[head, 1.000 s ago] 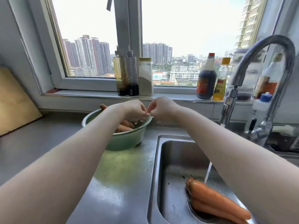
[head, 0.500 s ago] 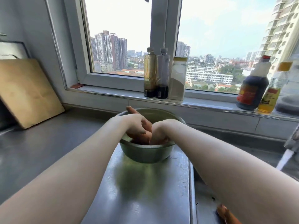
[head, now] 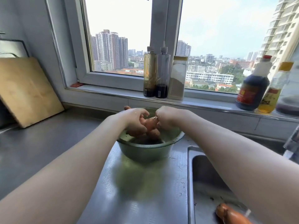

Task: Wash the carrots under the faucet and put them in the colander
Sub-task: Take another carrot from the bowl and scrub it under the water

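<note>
Carrot [head: 149,124] is over the green bowl [head: 145,152], with other carrots [head: 154,133] under it. Left hand [head: 135,122] grip is wrapped round the carrot, right hand [head: 165,118] grip curled on its other end. Bowl sits on the bench [head: 48,143] beside the sink [head: 208,172]. A second carrot [head: 229,213] lies in the sink.

a wooden cutting board [head: 27,89] leans on the wall at the desk's [head: 40,143] far left corner. on the windowsill [head: 113,92] stand an amber bottle [head: 149,73], a clear bottle [head: 162,73] touching it, and a pale jar [head: 177,78]; toward the sill's right end are a dark sauce bottle [head: 252,89] and a yellow-capped bottle [head: 273,91].
</note>
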The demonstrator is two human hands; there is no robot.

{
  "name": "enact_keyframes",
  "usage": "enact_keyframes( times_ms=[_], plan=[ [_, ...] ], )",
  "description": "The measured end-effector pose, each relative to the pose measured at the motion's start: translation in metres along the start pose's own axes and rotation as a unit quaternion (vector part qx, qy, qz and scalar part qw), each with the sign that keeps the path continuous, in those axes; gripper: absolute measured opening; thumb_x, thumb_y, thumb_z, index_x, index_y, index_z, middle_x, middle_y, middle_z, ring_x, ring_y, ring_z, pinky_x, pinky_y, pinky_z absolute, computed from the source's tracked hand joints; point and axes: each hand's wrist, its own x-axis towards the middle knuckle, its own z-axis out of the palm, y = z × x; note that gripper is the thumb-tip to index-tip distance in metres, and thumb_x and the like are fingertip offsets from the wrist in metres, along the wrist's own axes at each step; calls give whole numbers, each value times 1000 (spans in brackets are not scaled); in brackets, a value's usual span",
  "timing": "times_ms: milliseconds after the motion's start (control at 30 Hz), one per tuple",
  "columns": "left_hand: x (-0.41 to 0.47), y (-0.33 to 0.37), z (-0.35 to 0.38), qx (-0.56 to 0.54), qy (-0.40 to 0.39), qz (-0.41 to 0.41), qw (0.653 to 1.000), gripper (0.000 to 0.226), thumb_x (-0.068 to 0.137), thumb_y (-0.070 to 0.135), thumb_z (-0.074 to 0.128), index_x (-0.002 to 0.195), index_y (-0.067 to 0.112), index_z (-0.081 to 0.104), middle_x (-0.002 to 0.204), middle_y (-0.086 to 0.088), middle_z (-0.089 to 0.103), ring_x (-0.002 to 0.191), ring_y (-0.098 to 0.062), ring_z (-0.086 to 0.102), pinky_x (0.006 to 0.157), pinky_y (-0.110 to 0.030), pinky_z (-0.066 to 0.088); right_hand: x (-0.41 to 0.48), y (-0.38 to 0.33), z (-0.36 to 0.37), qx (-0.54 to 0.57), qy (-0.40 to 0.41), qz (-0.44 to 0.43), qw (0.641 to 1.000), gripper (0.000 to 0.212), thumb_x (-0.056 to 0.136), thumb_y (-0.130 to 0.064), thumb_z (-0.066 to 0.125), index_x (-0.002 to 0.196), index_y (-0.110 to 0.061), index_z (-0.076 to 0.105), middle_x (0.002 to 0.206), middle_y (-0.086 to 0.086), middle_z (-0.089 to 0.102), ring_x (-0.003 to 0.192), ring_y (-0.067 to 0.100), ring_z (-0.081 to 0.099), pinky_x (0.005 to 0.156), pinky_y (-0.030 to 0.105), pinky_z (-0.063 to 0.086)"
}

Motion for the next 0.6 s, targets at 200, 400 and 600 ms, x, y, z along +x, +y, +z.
enact_keyframes(
  times_ms=[200, 400, 600],
  plan=[
    [-5, 44, -10, -13, 85, 67, 994, 62, 75, 33, 89, 131, 36, 63, 118, 7, 65, 112, -19, 62, 99, -35, 50, -43, 43, -17, 78, 79, 1, 994, 26, 104, -36, 60, 110, -12, 64, 103, 8, 62, 91, 25, 62, 77, 38, 52],
    [-21, 124, 6, 3, 65, 155, 986, 52, 79, 38, 88, 126, 39, 68, 117, 10, 69, 107, -14, 64, 98, -36, 52, -121, 109, 26, 273, 126, 50, 952, 19, 100, -35, 64, 106, -17, 65, 96, 3, 66, 85, 19, 59, 75, 34, 43],
    [-30, 197, 58, 55, 5, 187, 981, 52, 73, 57, 85, 121, 45, 70, 119, 14, 69, 112, -14, 62, 104, -39, 51, -202, 162, 100, 494, 75, 87, 862, 28, 99, -30, 63, 98, -3, 68, 69, 1, 58, 60, 14, 49, 58, 28, 40]
  ],
)
